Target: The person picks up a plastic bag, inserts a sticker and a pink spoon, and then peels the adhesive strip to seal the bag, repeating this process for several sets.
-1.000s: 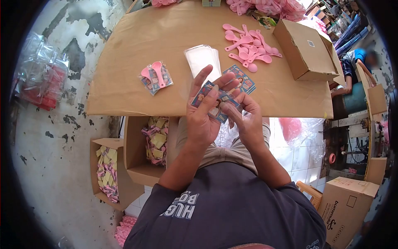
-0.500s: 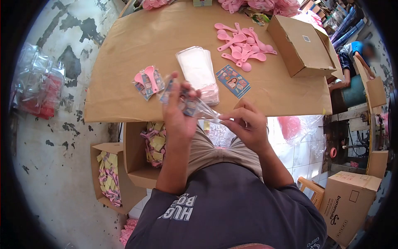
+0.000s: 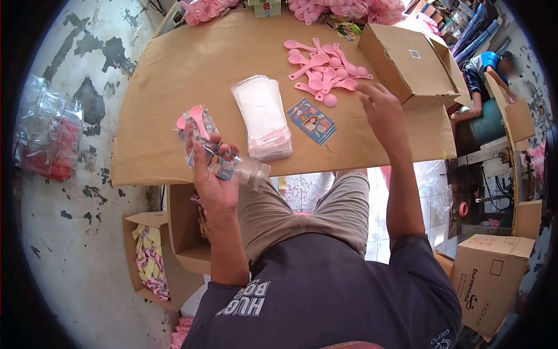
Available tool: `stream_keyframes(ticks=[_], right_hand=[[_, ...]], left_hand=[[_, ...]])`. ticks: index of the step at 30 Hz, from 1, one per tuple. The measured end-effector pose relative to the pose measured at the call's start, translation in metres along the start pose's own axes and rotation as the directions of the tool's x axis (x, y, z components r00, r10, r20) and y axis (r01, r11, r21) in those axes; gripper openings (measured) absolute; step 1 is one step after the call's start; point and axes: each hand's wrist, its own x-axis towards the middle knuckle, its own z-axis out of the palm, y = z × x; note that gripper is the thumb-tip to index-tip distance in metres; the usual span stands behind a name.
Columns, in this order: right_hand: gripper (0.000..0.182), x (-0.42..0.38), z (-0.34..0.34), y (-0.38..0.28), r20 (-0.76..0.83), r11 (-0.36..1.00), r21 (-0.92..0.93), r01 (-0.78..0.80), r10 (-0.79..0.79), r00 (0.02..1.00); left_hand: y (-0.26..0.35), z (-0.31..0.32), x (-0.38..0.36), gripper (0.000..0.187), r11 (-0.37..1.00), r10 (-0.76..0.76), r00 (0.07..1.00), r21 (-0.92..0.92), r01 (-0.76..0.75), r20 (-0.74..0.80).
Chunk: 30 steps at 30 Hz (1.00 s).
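My left hand (image 3: 216,189) is closed around a clear plastic bag (image 3: 253,173) with a printed blue card (image 3: 222,165) inside. Just beyond its fingers lie packed pink spoons (image 3: 199,121) with cards in clear wrapping. My right hand (image 3: 381,113) is raised over the table with nothing visible in it, its fingers apart beside the heap of pink measuring spoons (image 3: 328,72). Between the hands are a stack of clear plastic bags (image 3: 261,113) and a small pile of blue printed cards (image 3: 312,121).
An open cardboard box (image 3: 407,64) stands at the table's right. Pink bagged goods (image 3: 340,10) line the far edge. Below left is a carton (image 3: 151,256) of packed pieces; a closed carton (image 3: 494,279) sits lower right. Another person (image 3: 488,72) works at far right.
My right hand has let go of the bag's end and moved up and right to the spoons. My left hand has shifted left and slightly down, still holding the bag and card.
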Motion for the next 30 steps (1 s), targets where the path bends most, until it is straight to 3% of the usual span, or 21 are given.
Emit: stream_keyframes(ticks=[4, 6, 10, 12, 13, 15, 19, 20, 21, 22, 24, 28, 30], right_hand=[[0.027, 0.028, 0.044, 0.001, 0.06, 0.983, 0.02, 0.184, -0.185, 0.981], [0.029, 0.036, 0.054, -0.001, 0.024, 0.881, -0.228, 0.416, -0.422, 0.906], [0.03, 0.048, 0.059, 0.011, 0.082, 0.849, -0.187, 0.494, -0.488, 0.869], [0.027, 0.048, 0.048, 0.01, -0.056, 0.875, -0.12, 0.469, -0.477, 0.877], [0.027, 0.048, 0.04, 0.006, -0.051, 0.873, -0.12, 0.473, -0.481, 0.875], [0.025, 0.043, 0.024, -0.003, -0.242, 0.959, 0.103, 0.264, -0.233, 0.942], [0.025, 0.024, 0.012, 0.003, -0.424, 0.954, 0.102, 0.281, -0.214, 0.88], [0.026, 0.014, 0.014, 0.002, -0.462, 0.898, 0.375, 0.23, -0.035, 0.886], [0.027, 0.004, 0.016, -0.001, -0.443, 0.76, 0.623, 0.185, 0.148, 0.884], [0.027, -0.007, 0.014, -0.005, -0.433, 0.751, 0.634, 0.185, 0.147, 0.889], [0.024, -0.034, 0.01, -0.021, -0.234, 0.625, 0.78, -0.011, 0.308, 0.922], [0.018, -0.076, 0.017, -0.064, -0.055, 0.471, 0.874, -0.119, 0.34, 0.939], [0.014, -0.091, 0.021, -0.076, 0.142, 0.241, 0.941, -0.238, 0.358, 0.923]], left_hand=[[-0.004, 0.008, -0.009, 0.045, 0.996, 0.006, 0.998, 0.093, -0.011, 0.063], [0.0, 0.005, -0.009, 0.045, 0.997, -0.003, 0.998, 0.075, -0.002, 0.071], [0.009, -0.007, -0.007, 0.049, 0.999, 0.011, 0.999, 0.042, -0.014, 0.052], [0.012, -0.014, -0.005, 0.049, 0.999, 0.042, 0.998, 0.02, -0.043, 0.037], [0.012, -0.016, -0.004, 0.049, 0.998, 0.067, 0.997, 0.006, -0.067, 0.026], [0.012, -0.019, -0.002, 0.048, 0.995, 0.103, 0.995, 0.0, -0.103, -0.01], [0.009, -0.009, 0.0, 0.045, 0.981, 0.19, 0.982, -0.029, -0.19, -0.012], [0.007, -0.007, 0.001, 0.045, 0.981, 0.19, 0.982, -0.028, -0.191, -0.013], [0.005, -0.006, 0.003, 0.045, 0.977, 0.204, 0.979, -0.061, -0.203, 0.014], [0.005, -0.004, 0.005, 0.045, 0.971, 0.225, 0.974, -0.091, -0.221, 0.036], [0.001, 0.003, 0.009, 0.046, 0.962, 0.273, 0.962, -0.03, -0.273, 0.002], [-0.004, 0.019, 0.009, 0.047, 0.949, 0.315, 0.949, -0.015, -0.315, 0.031], [-0.009, 0.026, 0.008, 0.048, 0.949, 0.314, 0.948, -0.01, -0.314, 0.05]])
